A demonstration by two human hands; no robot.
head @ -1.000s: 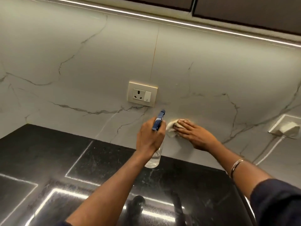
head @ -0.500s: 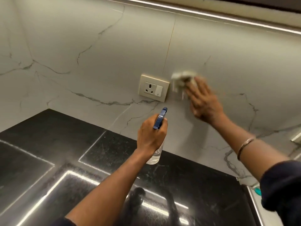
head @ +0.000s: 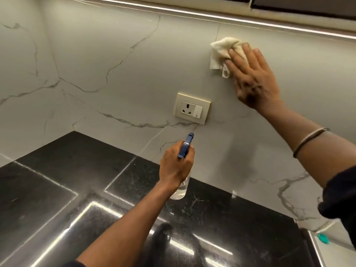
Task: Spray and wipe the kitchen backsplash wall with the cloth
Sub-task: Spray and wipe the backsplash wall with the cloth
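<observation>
Head cam: black table (head: 57, 189) at near left, marble wall (head: 115, 54) behind it. Left hand (head: 176, 166) grip wrapped around spray bottle (head: 184, 149), nozzle toward wall below socket (head: 192, 110). Far right, high up: right hand (head: 254, 79), fingers spread flat, presses cloth (head: 223, 51) against wall. Bangle (head: 310, 140) on right forearm.

no readable text, label or number shows on anything in view.
</observation>
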